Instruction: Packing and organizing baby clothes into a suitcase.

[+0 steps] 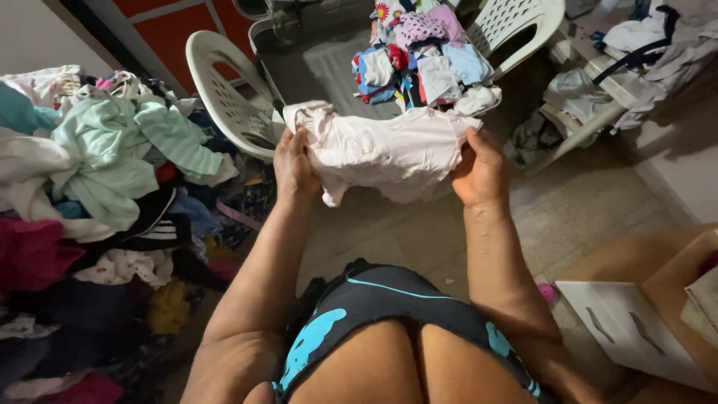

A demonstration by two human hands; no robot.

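We are holding a small pale pink garment (389, 153) stretched between our two hands above the tiled floor (591, 209), in the middle of the scene, just nearer than the chairs. Our left hand (293, 166) is pinching its left edge, fingers closed over the cloth, and our right hand (479, 170) is gripping its right edge the same way, so the piece is hanging spread out with a loose corner drooping below. On the far side of it, a white plastic chair (228, 93) is standing to the left, its seat partly hidden by the garment, and a second white chair (516, 26) is standing far right with a stack of folded small clothes (422, 56) resting beside it, just behind the garment's upper edge. To our left a large heap of unsorted laundry (105, 187) is lying piled, mint green and striped pieces on top, close beside our left forearm. To the near right a cardboard box (643, 284) is sitting, well apart from our right hand.
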